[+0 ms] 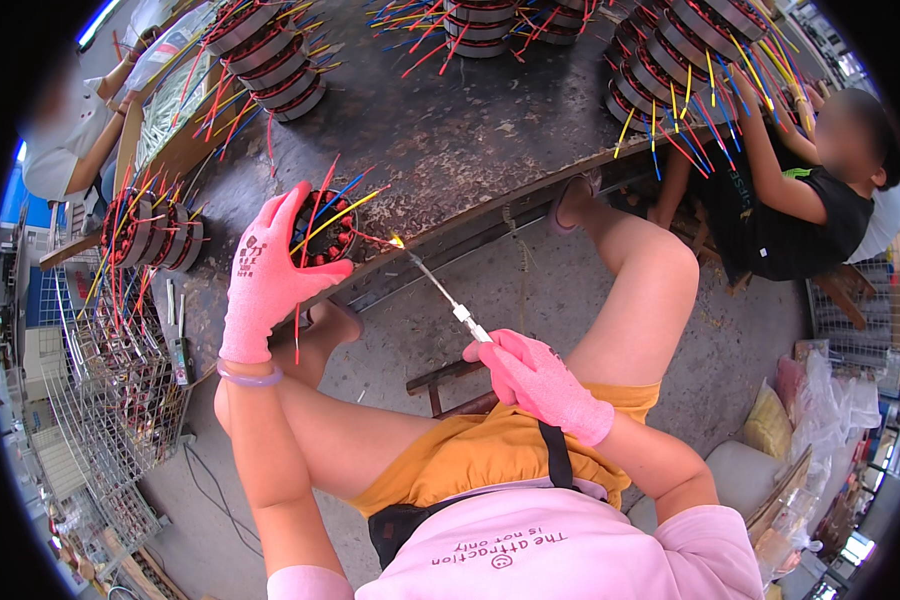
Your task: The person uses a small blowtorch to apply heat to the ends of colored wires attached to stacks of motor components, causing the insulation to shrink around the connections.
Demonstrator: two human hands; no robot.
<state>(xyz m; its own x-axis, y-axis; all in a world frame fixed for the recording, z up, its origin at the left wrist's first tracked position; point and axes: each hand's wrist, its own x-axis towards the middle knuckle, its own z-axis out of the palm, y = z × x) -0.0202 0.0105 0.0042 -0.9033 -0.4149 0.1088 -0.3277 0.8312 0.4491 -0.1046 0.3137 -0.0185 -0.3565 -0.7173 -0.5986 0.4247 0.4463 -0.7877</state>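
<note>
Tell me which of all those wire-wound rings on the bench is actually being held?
The ring at the near bench edge, gripped by the left hand. The right hand points a thin flame-tipped torch at it; the other rings sit untouched in stacks.

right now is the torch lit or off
Lit: a small bright flame burns at the tip of the torch, against the wound coil's wires.

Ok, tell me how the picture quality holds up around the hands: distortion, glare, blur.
Head view: fisheye bending curves the workbench edge and leaves black corners; the left hand on the wound coil and the right hand holding the thin torch are sharp; its small flame blooms bright; the window strip at the far left is overexposed.
</note>
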